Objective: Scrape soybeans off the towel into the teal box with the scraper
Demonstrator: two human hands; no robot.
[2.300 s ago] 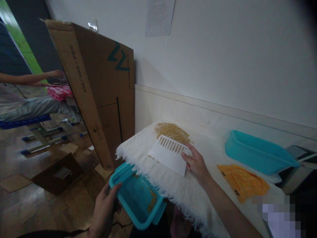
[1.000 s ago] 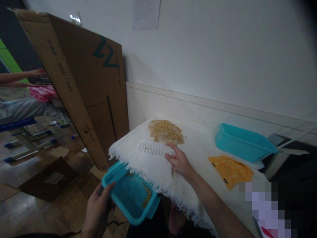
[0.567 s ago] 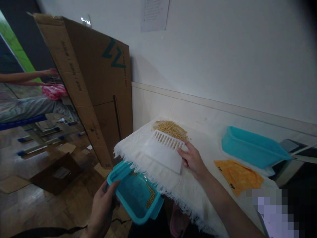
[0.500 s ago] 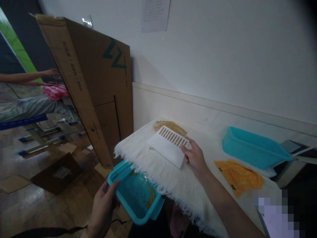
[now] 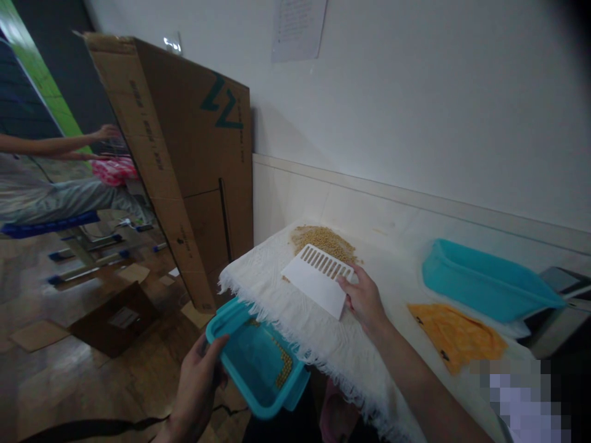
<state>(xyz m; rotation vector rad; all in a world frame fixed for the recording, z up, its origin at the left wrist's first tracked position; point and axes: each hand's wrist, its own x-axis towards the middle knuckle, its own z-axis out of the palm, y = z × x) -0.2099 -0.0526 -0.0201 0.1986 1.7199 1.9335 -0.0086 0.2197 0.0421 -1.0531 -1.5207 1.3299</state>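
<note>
My left hand [image 5: 199, 375] is closed on the left rim of a teal plastic container [image 5: 252, 369], held below the table's front edge. Several yellowish beans lie inside it, mostly along its right side. With my right hand [image 5: 364, 295] I grip the right end of a flat white plastic scraper [image 5: 314, 284] that has a row of slots along its far edge. It rests low over the white fringed cloth [image 5: 258, 267], just in front of a spread pile of beans [image 5: 325, 241]. A few beans show at its left near corner.
A tall cardboard box [image 5: 198, 172] stands left of the table against the wall. On the right are a teal bin [image 5: 484, 283] and an orange cloth [image 5: 457, 335]. Another person's arm [image 5: 55, 144] reaches in at far left. An opened carton [image 5: 115, 320] lies on the floor.
The whole view has shifted slightly, so everything sits a little further right. The scraper is at about the same place before the bean pile, and the container is still held under the cloth's edge.
</note>
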